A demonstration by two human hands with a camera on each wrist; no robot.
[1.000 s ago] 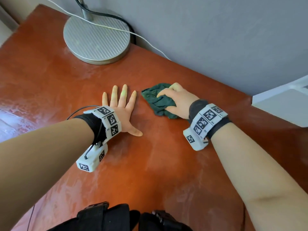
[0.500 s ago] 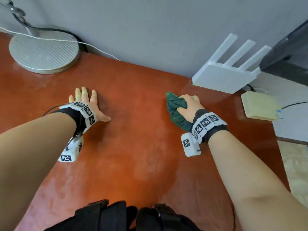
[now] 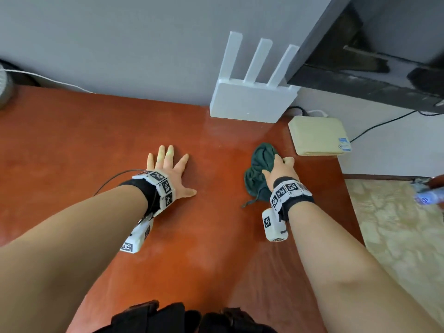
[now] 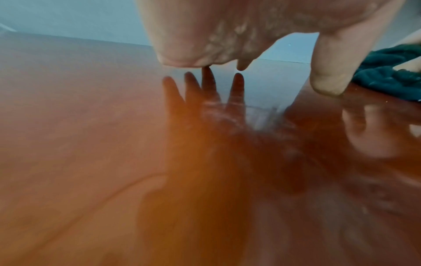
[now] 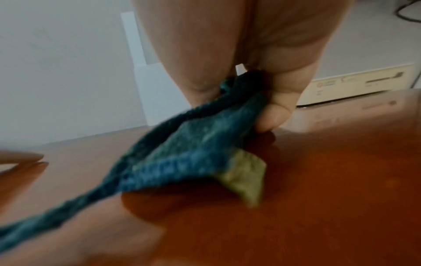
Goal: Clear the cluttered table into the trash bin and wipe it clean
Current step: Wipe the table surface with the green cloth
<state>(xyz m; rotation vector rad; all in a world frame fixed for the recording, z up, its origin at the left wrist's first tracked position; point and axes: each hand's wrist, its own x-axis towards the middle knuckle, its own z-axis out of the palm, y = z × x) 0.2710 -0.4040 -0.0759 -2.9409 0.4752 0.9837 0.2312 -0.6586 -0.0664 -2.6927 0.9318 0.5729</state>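
Red table — left hand flat (fingers splayed), right hand clutching green cloth near edge.

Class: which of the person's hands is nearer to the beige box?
Right. The right hand grips the cloth just beside the beige box; the left hand lies flat farther left.

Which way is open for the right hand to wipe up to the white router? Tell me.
Probably yes: right hand grips the green cloth, and bare table lies between it and the router.

glossy red-brown table under green cloth, white router, beige box
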